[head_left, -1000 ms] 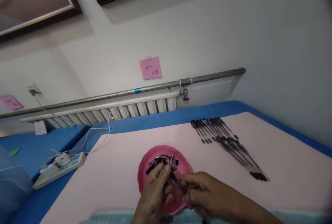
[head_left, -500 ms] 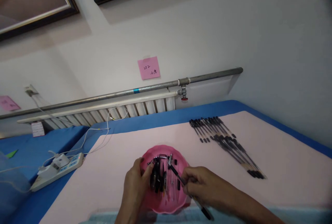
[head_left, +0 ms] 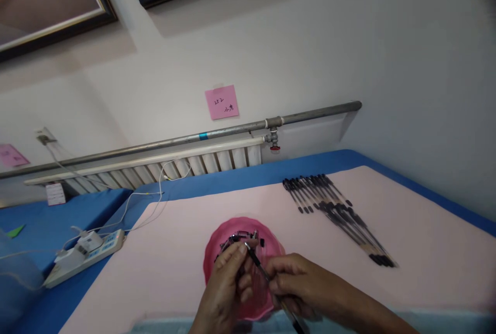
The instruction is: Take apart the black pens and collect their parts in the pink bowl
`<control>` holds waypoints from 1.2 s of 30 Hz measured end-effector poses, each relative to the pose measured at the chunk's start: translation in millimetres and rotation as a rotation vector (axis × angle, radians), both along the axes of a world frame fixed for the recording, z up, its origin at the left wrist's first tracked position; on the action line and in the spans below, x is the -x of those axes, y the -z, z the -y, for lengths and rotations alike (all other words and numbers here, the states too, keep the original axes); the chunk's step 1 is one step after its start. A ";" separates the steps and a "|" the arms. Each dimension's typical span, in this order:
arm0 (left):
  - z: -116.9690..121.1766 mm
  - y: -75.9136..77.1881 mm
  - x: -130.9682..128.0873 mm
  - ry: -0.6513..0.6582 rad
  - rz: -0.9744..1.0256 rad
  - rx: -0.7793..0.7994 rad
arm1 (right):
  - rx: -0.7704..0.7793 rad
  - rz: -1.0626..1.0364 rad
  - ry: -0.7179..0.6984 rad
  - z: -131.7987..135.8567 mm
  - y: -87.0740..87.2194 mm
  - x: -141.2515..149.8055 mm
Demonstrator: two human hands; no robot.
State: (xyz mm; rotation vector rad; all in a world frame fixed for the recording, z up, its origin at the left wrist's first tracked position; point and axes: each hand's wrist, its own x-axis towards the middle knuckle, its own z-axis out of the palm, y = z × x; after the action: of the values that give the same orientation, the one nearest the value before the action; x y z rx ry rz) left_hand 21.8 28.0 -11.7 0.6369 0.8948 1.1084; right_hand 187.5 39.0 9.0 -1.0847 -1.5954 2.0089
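Note:
Over the pink scalloped bowl (head_left: 209, 251), both my hands meet at one black-and-clear pen (head_left: 260, 267). My right hand (head_left: 296, 280) is closed around its barrel, and the dark rear end points down towards me. My left hand (head_left: 227, 282) pinches the small silvery tip at the pen's upper end between thumb and forefinger. Inside the bowl lie loose pen parts (head_left: 244, 234), some silvery, some black, some clear; my left hand hides many of them.
To the right, several black pens (head_left: 318, 192) lie in a row, with another group of pens (head_left: 358, 233) overlapping below. At left, a white power strip (head_left: 104, 249) carries plugs and cables on blue cloth. A radiator (head_left: 209, 161) and pipe run behind.
My left hand has moved right from the bowl's left rim and now pinches the pen's tip. My right hand has shifted slightly, still holding the pen, whose tip has moved left.

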 end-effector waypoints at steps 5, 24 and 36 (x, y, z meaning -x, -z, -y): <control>-0.1 0.4 1.1 -0.045 0.032 0.001 | 0.021 -0.002 0.025 1.8 -1.5 2.7; 0.2 -4.5 -3.8 -0.170 0.115 -0.027 | 0.128 -0.091 0.056 8.8 -6.2 10.8; 1.2 -4.3 -4.1 -0.190 0.104 -0.021 | 0.045 -0.029 0.150 11.2 -7.7 12.2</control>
State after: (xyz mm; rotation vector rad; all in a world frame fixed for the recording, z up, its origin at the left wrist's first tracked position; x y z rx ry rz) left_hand 25.9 26.9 -7.4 0.5147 0.8678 1.3105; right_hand 175.4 27.8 16.7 -1.1502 -1.4159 1.9609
